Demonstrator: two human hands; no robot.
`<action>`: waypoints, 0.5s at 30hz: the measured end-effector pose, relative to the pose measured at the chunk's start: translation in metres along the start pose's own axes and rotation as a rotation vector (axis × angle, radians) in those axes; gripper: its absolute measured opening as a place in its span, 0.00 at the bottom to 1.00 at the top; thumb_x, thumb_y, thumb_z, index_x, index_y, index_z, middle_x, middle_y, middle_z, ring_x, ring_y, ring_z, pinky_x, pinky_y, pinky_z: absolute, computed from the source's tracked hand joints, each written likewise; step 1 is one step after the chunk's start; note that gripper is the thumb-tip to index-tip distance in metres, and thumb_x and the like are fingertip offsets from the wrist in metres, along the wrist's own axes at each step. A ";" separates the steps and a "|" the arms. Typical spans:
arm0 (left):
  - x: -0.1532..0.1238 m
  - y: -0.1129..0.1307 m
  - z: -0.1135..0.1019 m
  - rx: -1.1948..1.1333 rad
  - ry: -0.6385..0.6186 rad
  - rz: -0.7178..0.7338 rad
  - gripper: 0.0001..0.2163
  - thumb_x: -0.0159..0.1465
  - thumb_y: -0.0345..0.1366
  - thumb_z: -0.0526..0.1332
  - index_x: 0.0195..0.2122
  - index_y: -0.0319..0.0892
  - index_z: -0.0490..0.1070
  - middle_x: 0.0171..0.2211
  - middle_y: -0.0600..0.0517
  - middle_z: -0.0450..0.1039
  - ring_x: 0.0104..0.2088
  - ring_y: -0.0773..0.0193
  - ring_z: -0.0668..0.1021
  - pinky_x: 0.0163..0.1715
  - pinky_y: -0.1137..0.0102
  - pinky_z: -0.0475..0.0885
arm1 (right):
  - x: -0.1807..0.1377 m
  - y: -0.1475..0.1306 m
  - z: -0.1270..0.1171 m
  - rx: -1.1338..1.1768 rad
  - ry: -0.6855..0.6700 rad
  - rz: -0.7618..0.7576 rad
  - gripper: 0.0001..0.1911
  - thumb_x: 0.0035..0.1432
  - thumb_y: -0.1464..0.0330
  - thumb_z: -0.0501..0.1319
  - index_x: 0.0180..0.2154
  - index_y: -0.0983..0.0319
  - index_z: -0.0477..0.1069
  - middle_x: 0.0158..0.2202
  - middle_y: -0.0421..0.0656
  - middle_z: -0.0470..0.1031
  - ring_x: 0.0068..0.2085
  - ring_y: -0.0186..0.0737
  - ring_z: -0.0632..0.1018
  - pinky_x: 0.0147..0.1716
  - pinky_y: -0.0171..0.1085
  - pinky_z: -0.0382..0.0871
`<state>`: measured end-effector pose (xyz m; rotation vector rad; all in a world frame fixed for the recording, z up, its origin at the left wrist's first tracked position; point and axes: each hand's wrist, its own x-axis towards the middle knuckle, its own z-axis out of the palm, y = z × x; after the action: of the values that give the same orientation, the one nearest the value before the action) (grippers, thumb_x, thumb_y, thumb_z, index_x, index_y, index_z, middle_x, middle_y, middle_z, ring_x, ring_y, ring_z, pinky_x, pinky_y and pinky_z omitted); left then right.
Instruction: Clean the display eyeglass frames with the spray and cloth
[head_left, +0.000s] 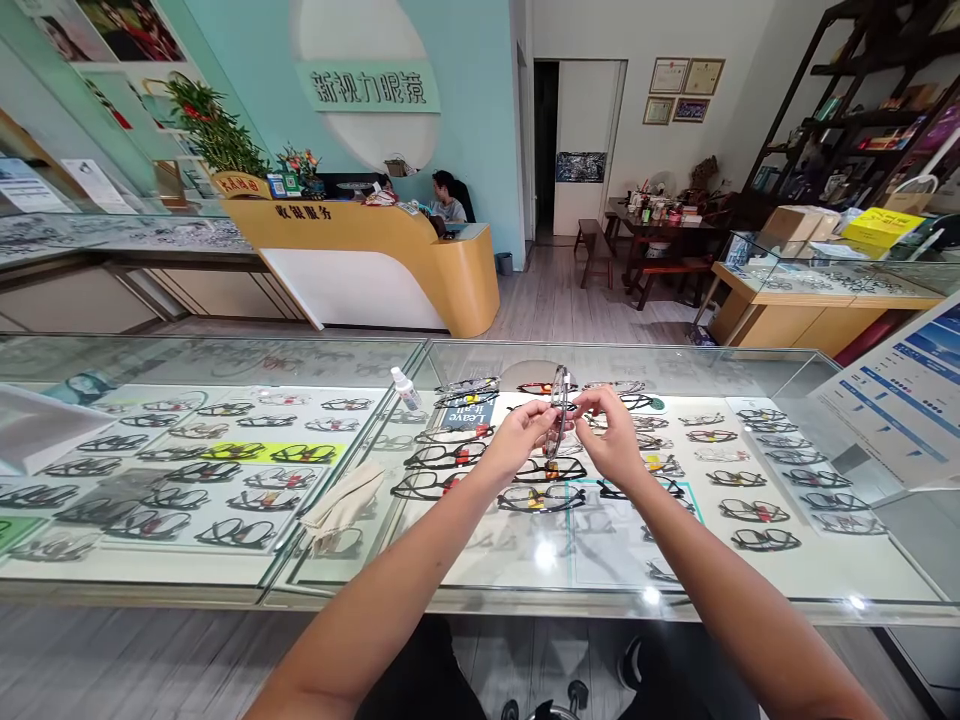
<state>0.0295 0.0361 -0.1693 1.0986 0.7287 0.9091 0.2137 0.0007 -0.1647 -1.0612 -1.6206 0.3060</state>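
A pair of glasses (560,405) is held up on edge above the glass display case (465,603). My left hand (527,432) pinches it from the left side, fingers closed on the frame. From the right, my right hand (609,430) has its thumb and fingers closed at the same glasses, near the middle of the frame. Rows of glasses lie under the glass below my hands, such as a dark pair (541,498). A white spray bottle (406,388) stands on the case to the left, and a beige cloth (346,505) lies nearer to me.
A leaning printed sign (900,390) stands at the right end of the case. Across the floor are a curved orange counter (465,285) with a seated person (448,198) behind it, a dark wooden table (660,228) with benches, and another display counter (814,310).
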 end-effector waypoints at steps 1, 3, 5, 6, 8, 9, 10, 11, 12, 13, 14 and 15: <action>0.000 0.000 0.000 0.005 0.004 0.000 0.25 0.57 0.56 0.77 0.42 0.41 0.77 0.44 0.46 0.83 0.43 0.60 0.85 0.54 0.63 0.78 | 0.000 -0.001 0.000 0.000 -0.006 -0.007 0.12 0.61 0.74 0.59 0.45 0.56 0.72 0.36 0.42 0.78 0.40 0.47 0.76 0.41 0.44 0.69; -0.001 0.000 -0.001 0.013 0.013 0.001 0.24 0.57 0.56 0.77 0.42 0.41 0.77 0.42 0.48 0.83 0.42 0.62 0.85 0.53 0.63 0.78 | -0.001 -0.001 0.002 -0.008 -0.020 -0.016 0.12 0.61 0.74 0.59 0.44 0.56 0.72 0.37 0.42 0.79 0.40 0.47 0.76 0.42 0.44 0.70; 0.000 -0.001 -0.001 0.013 0.016 0.004 0.24 0.57 0.55 0.77 0.42 0.41 0.77 0.42 0.49 0.82 0.42 0.62 0.84 0.53 0.63 0.78 | -0.003 -0.001 0.003 -0.027 -0.023 -0.025 0.10 0.61 0.74 0.59 0.43 0.56 0.72 0.38 0.43 0.79 0.41 0.46 0.77 0.42 0.44 0.70; 0.000 -0.001 -0.001 0.012 0.015 0.007 0.24 0.57 0.55 0.77 0.42 0.41 0.77 0.42 0.48 0.82 0.42 0.61 0.84 0.54 0.63 0.78 | -0.003 -0.001 0.004 -0.040 -0.016 -0.028 0.10 0.62 0.74 0.59 0.42 0.56 0.72 0.38 0.43 0.79 0.41 0.46 0.77 0.43 0.44 0.70; 0.000 -0.002 -0.001 0.014 0.017 0.025 0.24 0.58 0.56 0.77 0.43 0.42 0.77 0.42 0.48 0.83 0.44 0.60 0.85 0.54 0.63 0.78 | -0.004 -0.001 0.005 -0.062 0.001 -0.027 0.08 0.63 0.74 0.58 0.41 0.56 0.72 0.39 0.44 0.78 0.42 0.46 0.77 0.44 0.44 0.71; 0.001 -0.002 -0.001 0.018 0.021 0.040 0.25 0.57 0.56 0.77 0.43 0.42 0.77 0.42 0.47 0.83 0.45 0.59 0.85 0.54 0.63 0.78 | -0.004 -0.001 0.005 -0.068 0.011 -0.022 0.07 0.63 0.74 0.58 0.40 0.56 0.72 0.39 0.44 0.78 0.42 0.46 0.77 0.44 0.44 0.71; 0.001 -0.002 0.000 0.023 0.026 0.057 0.25 0.57 0.57 0.77 0.43 0.42 0.77 0.43 0.47 0.83 0.46 0.58 0.84 0.53 0.63 0.78 | -0.004 -0.001 0.006 -0.070 0.019 -0.014 0.07 0.63 0.73 0.59 0.39 0.56 0.72 0.39 0.44 0.78 0.42 0.46 0.77 0.44 0.44 0.71; 0.001 -0.003 0.000 0.028 0.030 0.074 0.25 0.57 0.57 0.77 0.42 0.42 0.77 0.43 0.46 0.84 0.47 0.57 0.84 0.53 0.63 0.78 | -0.005 -0.002 0.006 -0.067 0.027 -0.006 0.06 0.64 0.73 0.59 0.39 0.56 0.72 0.38 0.44 0.78 0.42 0.46 0.77 0.44 0.44 0.71; 0.002 -0.003 0.001 0.033 0.032 0.088 0.25 0.57 0.57 0.76 0.42 0.42 0.77 0.44 0.46 0.84 0.48 0.56 0.84 0.53 0.62 0.78 | -0.005 -0.002 0.006 -0.060 0.034 0.003 0.05 0.64 0.72 0.59 0.39 0.56 0.72 0.38 0.44 0.78 0.42 0.46 0.77 0.44 0.44 0.71; 0.002 -0.004 0.001 0.037 0.030 0.099 0.24 0.57 0.57 0.76 0.42 0.42 0.77 0.45 0.46 0.84 0.48 0.56 0.84 0.54 0.61 0.78 | -0.005 -0.002 0.006 -0.048 0.046 0.011 0.05 0.65 0.72 0.60 0.39 0.56 0.72 0.38 0.44 0.78 0.42 0.46 0.77 0.44 0.44 0.71; 0.002 -0.004 0.001 0.040 0.027 0.107 0.24 0.58 0.57 0.76 0.42 0.42 0.77 0.45 0.46 0.83 0.48 0.55 0.84 0.54 0.61 0.77 | -0.004 -0.003 0.006 -0.032 0.057 0.017 0.04 0.65 0.71 0.60 0.39 0.56 0.72 0.38 0.43 0.78 0.41 0.46 0.76 0.43 0.44 0.71; 0.003 -0.005 0.001 0.042 0.027 0.113 0.24 0.59 0.57 0.75 0.42 0.42 0.77 0.45 0.46 0.83 0.48 0.55 0.84 0.54 0.60 0.77 | -0.004 -0.003 0.006 -0.011 0.064 0.022 0.03 0.66 0.70 0.61 0.40 0.56 0.73 0.38 0.43 0.78 0.41 0.46 0.76 0.43 0.44 0.71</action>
<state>0.0325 0.0374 -0.1739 1.1759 0.7158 1.0102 0.2067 -0.0021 -0.1678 -1.0876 -1.5556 0.2749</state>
